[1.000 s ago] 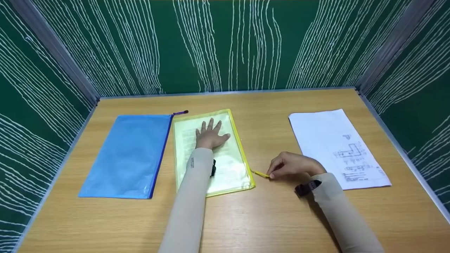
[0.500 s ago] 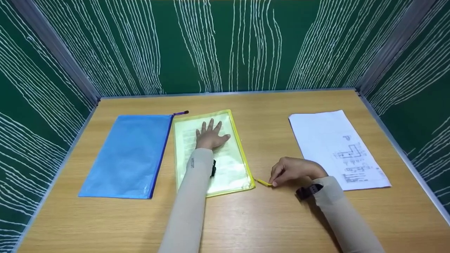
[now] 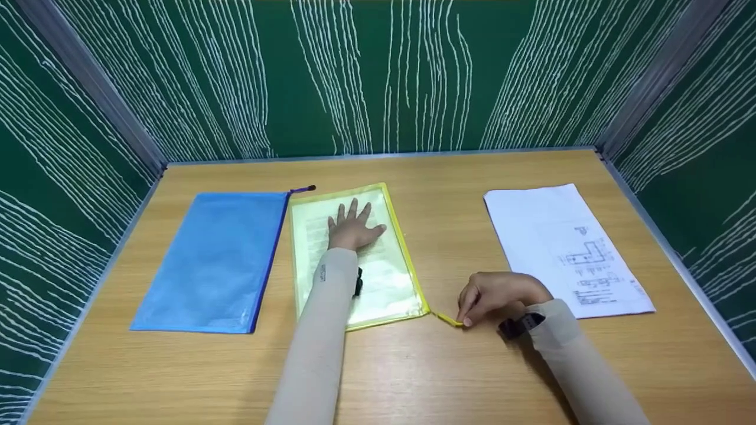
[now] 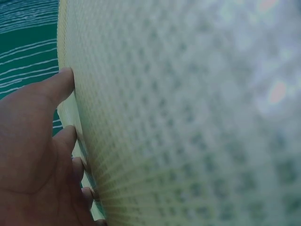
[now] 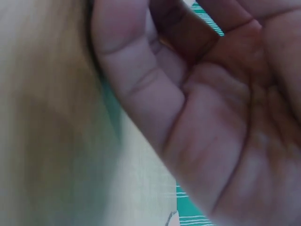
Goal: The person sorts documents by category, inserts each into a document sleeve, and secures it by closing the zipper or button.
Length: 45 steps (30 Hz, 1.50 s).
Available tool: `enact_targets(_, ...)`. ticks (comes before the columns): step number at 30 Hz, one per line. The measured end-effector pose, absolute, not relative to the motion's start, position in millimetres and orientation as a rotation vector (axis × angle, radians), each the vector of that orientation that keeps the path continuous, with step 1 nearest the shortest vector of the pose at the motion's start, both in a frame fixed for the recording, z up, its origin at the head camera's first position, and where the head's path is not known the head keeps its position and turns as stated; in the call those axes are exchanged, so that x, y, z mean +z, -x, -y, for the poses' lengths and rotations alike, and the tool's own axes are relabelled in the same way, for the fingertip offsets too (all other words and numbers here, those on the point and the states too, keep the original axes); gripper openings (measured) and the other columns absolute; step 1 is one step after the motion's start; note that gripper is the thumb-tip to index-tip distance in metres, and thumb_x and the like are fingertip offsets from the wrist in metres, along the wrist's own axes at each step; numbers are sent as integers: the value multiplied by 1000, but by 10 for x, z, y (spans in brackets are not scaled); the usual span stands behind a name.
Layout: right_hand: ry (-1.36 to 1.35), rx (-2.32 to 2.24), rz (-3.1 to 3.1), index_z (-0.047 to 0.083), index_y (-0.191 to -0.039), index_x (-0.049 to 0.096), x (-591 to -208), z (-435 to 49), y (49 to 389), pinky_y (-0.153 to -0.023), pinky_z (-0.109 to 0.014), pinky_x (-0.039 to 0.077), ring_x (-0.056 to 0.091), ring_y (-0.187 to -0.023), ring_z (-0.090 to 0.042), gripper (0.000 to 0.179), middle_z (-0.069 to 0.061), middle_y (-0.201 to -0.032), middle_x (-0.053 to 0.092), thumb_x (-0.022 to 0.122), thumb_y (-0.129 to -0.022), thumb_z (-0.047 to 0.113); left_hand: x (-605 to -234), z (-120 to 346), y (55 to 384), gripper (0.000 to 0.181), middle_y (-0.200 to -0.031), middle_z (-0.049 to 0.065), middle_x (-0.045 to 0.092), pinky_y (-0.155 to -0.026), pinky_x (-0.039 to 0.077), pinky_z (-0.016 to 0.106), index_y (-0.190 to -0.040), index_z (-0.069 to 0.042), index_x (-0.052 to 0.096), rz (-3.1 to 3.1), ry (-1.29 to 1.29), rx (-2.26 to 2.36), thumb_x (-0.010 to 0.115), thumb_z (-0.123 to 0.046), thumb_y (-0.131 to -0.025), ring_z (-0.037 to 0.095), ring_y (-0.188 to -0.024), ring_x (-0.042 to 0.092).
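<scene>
Just above the middle of the head view, the left hand [image 3: 354,230] rests palm down with fingers spread straight on a yellow-edged folder [image 3: 387,295], gripping nothing. Right of centre and lower, the right hand [image 3: 499,292] pinches the end of a yellow pull tab [image 3: 449,319] between thumb and finger. That tab reaches from the folder's lower right corner, its tip just over the wood. Lines of print show through the pale cover. In the left wrist view, the cover's mesh fills most of the frame, blurred; the right wrist view shows curled fingers, the tab hidden. Pale sleeves [image 3: 322,336] run down to the bottom edge of the head view, and a dark strap [image 3: 522,325] sits at the right wrist. Toward the right side lie white papers [image 3: 543,224] bearing a printed diagram. On the left side lies a blue folder [image 3: 207,265], a purple pull [image 3: 302,189] at its upper right corner. Beneath everything is a wooden tabletop [image 3: 443,383]; green panels [image 3: 372,77] streaked with white lines stand across the top.
</scene>
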State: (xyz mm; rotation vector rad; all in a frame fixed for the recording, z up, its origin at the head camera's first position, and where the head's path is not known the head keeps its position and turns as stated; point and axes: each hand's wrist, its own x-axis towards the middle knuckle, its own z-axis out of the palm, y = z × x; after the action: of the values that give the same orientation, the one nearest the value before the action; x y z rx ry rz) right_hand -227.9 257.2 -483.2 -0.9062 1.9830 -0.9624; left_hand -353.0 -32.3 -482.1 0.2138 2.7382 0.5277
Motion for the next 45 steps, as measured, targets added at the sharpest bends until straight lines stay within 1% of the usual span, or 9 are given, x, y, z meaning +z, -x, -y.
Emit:
enact_targets(6,813,-917,-2010,8,-91,79,-4811,-2515,2270,-56,-12,38,49,-62,0,13,-7,-88,74,75,-83,16,-4829,336,3535,74,-164,0,-1,-118,-3,57,-155,-30,15,-2748,-214,521,43,-61,-94,31,-150,-8)
enact_targets(10,747,-891,-2113,10,-90,79,-4773,-2499,2277,-55,-14,37,47,-60,-1,10,-2,-83,73,75,-83,16,-4824,361,3537,74,-164,0,-1,-118,-3,57,-155,-30,16,-2758,-194,513,43,-61,-94,32,-150,-8)
enact_targets(15,720,-864,-2242,14,-90,78,-4759,-2492,2293,-57,-16,40,48,-63,-2,8,3,-83,72,74,-84,18,-4816,383,3540,73,-164,1,1,-118,-2,57,-155,-29,17,-2767,-164,499,43,-61,-94,32,-150,-7)
enact_targets(22,696,-872,-2300,14,-90,77,-4759,-2474,2313,-62,-18,44,52,-69,-5,9,1,-86,72,74,-84,19,-4822,372,3518,73,-164,4,0,-117,-1,60,-155,-27,16,-2778,-168,478,42,-59,-95,35,-149,-6)
enact_targets(28,729,-862,-2321,14,-88,77,-4755,-2471,2317,-62,-18,45,53,-67,-5,7,1,-83,72,75,-83,18,-4810,348,3494,72,-163,6,0,-116,1,63,-155,-26,15,-2795,-183,443,40,-58,-96,37,-149,-5)
enact_targets(32,724,-853,-2323,14,-88,77,-4748,-2475,2313,-62,-18,45,53,-67,-5,7,2,-83,72,76,-82,18,-4798,309,3486,70,-163,10,1,-116,2,63,-155,-24,18,-2808,-195,407,39,-56,-97,38,-149,-4)
enact_targets(37,707,-886,-2314,13,-91,76,-4737,-2490,2301,-64,-18,46,55,-69,-5,9,0,-86,73,75,-82,17,-4790,247,3479,66,-162,14,8,-117,5,62,-154,-22,23,-2863,-246,328,40,-52,-99,39,-148,3)
enact_targets(41,685,-925,-2309,10,-97,75,-4718,-2512,2295,-65,-18,47,60,-72,-7,14,-3,-87,74,73,-85,17,-4763,242,3467,63,-160,15,18,-116,11,62,-153,-20,27,-2955,-314,218,41,-50,-99,40,-147,14)
enact_targets(45,647,-953,-2330,11,-102,74,-4705,-2563,2327,-69,-21,48,62,-77,-9,18,-1,-89,74,67,-90,21,-4716,271,3459,60,-157,15,28,-114,19,63,-151,-17,32,-3039,-369,156,43,-46,-100,40,-143,26)
